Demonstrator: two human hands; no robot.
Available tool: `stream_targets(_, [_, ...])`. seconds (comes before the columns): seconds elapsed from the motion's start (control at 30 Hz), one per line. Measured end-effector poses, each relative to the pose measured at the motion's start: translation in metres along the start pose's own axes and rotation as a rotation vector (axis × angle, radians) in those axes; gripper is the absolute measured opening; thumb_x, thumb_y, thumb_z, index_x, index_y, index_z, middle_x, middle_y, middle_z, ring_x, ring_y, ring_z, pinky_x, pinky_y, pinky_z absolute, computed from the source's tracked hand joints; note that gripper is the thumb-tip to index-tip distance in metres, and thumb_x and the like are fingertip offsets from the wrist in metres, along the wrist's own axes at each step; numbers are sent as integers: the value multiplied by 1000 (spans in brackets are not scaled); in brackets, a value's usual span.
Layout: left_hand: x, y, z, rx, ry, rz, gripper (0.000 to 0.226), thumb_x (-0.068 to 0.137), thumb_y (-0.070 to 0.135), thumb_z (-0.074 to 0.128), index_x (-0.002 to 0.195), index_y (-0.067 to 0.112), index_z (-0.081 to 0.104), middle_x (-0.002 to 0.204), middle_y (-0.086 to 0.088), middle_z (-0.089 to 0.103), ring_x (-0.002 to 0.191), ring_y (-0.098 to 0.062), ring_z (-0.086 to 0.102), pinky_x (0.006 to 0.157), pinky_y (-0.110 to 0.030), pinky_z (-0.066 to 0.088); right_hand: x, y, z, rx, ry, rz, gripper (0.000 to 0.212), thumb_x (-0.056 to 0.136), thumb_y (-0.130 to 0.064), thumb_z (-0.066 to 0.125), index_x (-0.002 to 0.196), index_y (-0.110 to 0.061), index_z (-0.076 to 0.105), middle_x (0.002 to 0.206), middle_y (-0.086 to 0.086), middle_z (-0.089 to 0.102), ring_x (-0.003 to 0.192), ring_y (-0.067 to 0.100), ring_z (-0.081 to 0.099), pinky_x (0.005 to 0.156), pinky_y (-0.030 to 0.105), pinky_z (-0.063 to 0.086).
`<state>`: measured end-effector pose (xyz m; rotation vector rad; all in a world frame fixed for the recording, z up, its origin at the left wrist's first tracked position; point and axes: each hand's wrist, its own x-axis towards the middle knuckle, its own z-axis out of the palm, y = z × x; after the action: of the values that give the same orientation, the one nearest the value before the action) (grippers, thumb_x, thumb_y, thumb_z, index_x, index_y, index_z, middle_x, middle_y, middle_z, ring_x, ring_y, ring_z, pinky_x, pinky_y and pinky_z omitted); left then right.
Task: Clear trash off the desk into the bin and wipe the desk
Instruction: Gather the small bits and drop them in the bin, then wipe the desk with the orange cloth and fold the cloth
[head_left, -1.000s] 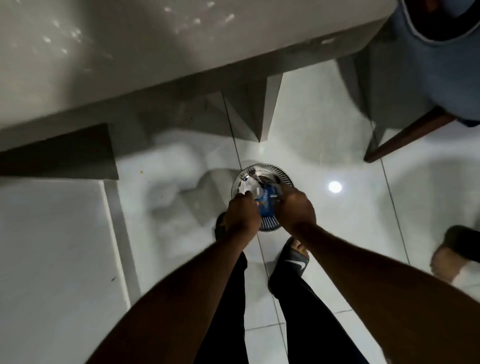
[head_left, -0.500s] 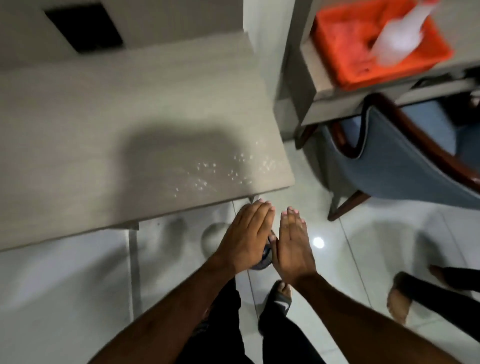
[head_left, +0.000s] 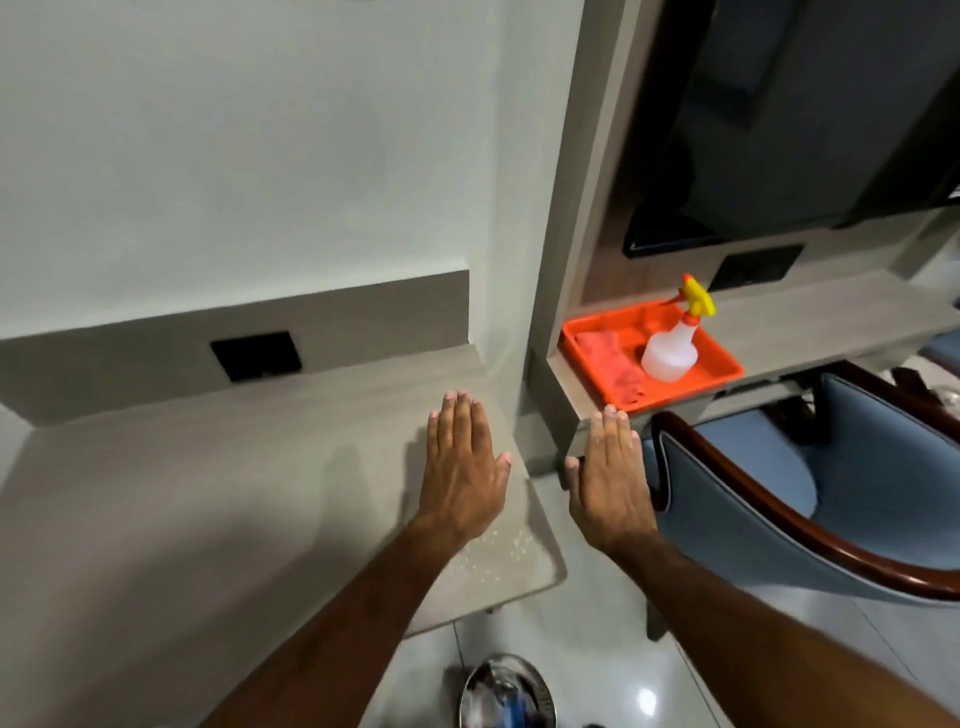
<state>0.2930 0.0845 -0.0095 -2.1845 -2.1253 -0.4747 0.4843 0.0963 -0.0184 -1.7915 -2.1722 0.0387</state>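
Note:
My left hand (head_left: 464, 462) is flat with fingers straight, held over the right end of the light wooden desk (head_left: 208, 493). My right hand (head_left: 610, 470) is flat too, over the gap between the desk and the neighbouring shelf. Neither holds anything. Small white crumbs (head_left: 498, 556) lie on the desk's near right corner. The shiny metal bin (head_left: 506, 693) stands on the floor below, with blue trash inside. On the shelf to the right, an orange tray (head_left: 727, 364) holds a red cloth (head_left: 610, 364) and a clear spray bottle (head_left: 670, 353) with a yellow trigger.
A blue chair with a dark wooden frame (head_left: 810, 499) stands close at the right, under the shelf. A black wall socket (head_left: 255, 356) sits in the desk's back panel. A dark screen (head_left: 810, 119) hangs above the shelf. Glossy white floor tiles (head_left: 623, 675) lie below.
A second ago both hands held blue trash over the bin. They let go, flattened out and rose to desk height, while my view lifted from the floor to the desk and tray.

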Motion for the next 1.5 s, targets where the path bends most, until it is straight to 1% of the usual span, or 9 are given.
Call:
stream_targets(0.13, [45, 11, 5, 26, -26, -27, 78, 93, 47, 43, 149, -2, 21, 158, -25, 22, 149, -39, 14, 122, -53, 16, 66, 39, -4, 0, 8, 26, 64, 100, -31, 30, 148, 11, 27, 155, 33, 28, 147, 46, 24, 119, 57, 23])
stream_targets(0.27, [94, 37, 31, 36, -60, -58, 78, 87, 44, 55, 144, -4, 35, 151, -27, 37, 143, -43, 30, 117, -57, 27, 131, 86, 7, 37, -9, 51, 64, 99, -30, 25, 146, 12, 32, 152, 34, 33, 144, 47, 30, 119, 56, 26])
stream_targets(0.43, [186, 106, 94, -5, -132, -62, 76, 85, 43, 57, 142, -5, 40, 147, -28, 43, 139, -43, 38, 115, -58, 32, 227, 170, 46, 37, -184, 38, 61, 102, -29, 32, 152, 4, 19, 161, 26, 19, 151, 39, 16, 123, 49, 14])
stream_targets(0.5, [198, 117, 109, -28, -162, -87, 77, 86, 44, 57, 144, -3, 38, 149, -28, 40, 142, -41, 34, 117, -56, 28, 240, 174, 56, 44, -261, 21, 62, 103, -29, 30, 154, 2, 14, 163, 25, 12, 152, 37, 11, 124, 46, 9])
stream_targets(0.7, [225, 145, 169, -45, -371, -10, 83, 98, 50, 36, 152, 5, -7, 162, -21, -9, 150, -35, -8, 119, -47, -6, 276, 189, 89, 127, -489, -51, 80, 100, -39, 45, 157, -12, -6, 166, 18, -6, 152, 38, 1, 123, 50, 10])
stream_targets(0.83, [218, 143, 195, -25, -442, 35, 67, 102, 42, 24, 153, 6, -2, 163, -18, -5, 151, -34, -5, 119, -48, -9, 288, 194, 111, 91, -663, -103, 68, 96, -37, 51, 153, -17, 20, 159, 17, 28, 141, 41, 34, 113, 51, 37])
stream_targets(1.13, [215, 139, 172, -77, -433, -30, 69, 102, 41, 31, 153, 4, 2, 163, -19, -1, 151, -31, -6, 122, -48, -6, 298, 181, 127, -117, -413, -39, 42, 97, -26, 49, 137, -14, 40, 125, 15, 58, 105, 35, 65, 84, 45, 55])
stream_targets(1.4, [61, 107, 82, -192, -5, -317, 64, 98, 37, 28, 150, -1, 21, 160, -18, 16, 151, -28, 8, 125, -43, 12, 198, 138, 22, 562, 210, 268, 24, 76, -36, 60, 93, -25, 48, 82, 9, 63, 73, 35, 60, 68, 42, 48])
stream_targets(1.5, [-36, 103, 70, -196, 76, -532, 66, 94, 33, 31, 145, -8, 29, 156, -19, 21, 147, -28, 19, 123, -36, 7, 107, 122, 2, 759, 112, 294, 29, 73, -39, 68, 95, -24, 55, 74, -5, 63, 71, 18, 59, 66, 29, 44])
